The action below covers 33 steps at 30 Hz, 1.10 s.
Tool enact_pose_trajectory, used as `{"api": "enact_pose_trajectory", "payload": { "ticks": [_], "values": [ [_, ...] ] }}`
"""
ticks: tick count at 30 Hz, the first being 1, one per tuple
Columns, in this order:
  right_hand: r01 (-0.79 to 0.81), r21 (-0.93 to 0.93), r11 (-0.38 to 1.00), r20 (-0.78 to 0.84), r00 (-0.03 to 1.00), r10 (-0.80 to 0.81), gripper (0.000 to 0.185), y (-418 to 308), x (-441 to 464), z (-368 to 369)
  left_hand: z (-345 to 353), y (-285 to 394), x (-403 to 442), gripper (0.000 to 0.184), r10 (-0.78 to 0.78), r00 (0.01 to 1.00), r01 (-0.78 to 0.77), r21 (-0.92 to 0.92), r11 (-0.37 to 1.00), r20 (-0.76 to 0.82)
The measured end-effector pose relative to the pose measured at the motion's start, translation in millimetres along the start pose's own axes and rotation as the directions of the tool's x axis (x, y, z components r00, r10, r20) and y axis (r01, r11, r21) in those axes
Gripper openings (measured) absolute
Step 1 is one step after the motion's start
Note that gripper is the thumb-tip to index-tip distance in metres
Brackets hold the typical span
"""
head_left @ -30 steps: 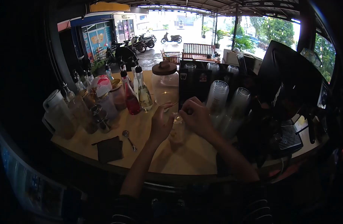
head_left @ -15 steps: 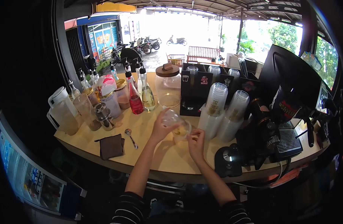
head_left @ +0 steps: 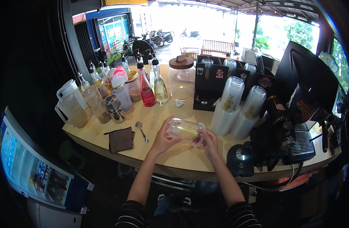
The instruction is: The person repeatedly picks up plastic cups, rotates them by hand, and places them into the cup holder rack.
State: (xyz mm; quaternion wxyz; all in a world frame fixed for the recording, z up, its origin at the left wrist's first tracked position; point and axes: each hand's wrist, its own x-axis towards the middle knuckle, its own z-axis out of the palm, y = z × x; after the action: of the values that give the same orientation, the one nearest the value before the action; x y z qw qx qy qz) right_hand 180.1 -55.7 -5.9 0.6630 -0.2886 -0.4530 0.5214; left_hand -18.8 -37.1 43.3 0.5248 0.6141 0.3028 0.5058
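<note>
Above the wooden counter (head_left: 178,159), a clear plastic cup (head_left: 184,128) with a yellowish print is held on its side between my hands. My left hand (head_left: 162,140) is closed round the base end of it. At the rim end, on the right, my right hand (head_left: 210,144) grips the edge between thumb and fingers. Whether it is a single cup or two nested ones I cannot tell. Right of my hands stand tall stacks of clear cups (head_left: 232,97). A small white piece (head_left: 178,103) lies beyond my left hand, by the glass jar (head_left: 182,83).
Left of my arms are a spoon (head_left: 142,132) and a folded dark cloth (head_left: 120,140). Pitchers (head_left: 72,110), a metal pot (head_left: 113,109) and pump bottles (head_left: 147,91) fill the left back. A black organizer (head_left: 208,85) and an espresso machine (head_left: 299,144) stand rightward.
The cup has turned from tilted to nearly level, its rim end toward my right hand. My right hand now grips the rim. The camera has shifted, so the counter appears moved right.
</note>
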Motion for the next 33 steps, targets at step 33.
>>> {"api": "enact_pose_trajectory", "payload": {
  "ticks": [33],
  "values": [
    [0.110,-0.093,0.990,0.209,0.974,-0.089,0.023,-75,-26,50,48,12,9,0.062,0.192,0.966,-0.252,-0.480,0.840,-0.171]
  ]
}}
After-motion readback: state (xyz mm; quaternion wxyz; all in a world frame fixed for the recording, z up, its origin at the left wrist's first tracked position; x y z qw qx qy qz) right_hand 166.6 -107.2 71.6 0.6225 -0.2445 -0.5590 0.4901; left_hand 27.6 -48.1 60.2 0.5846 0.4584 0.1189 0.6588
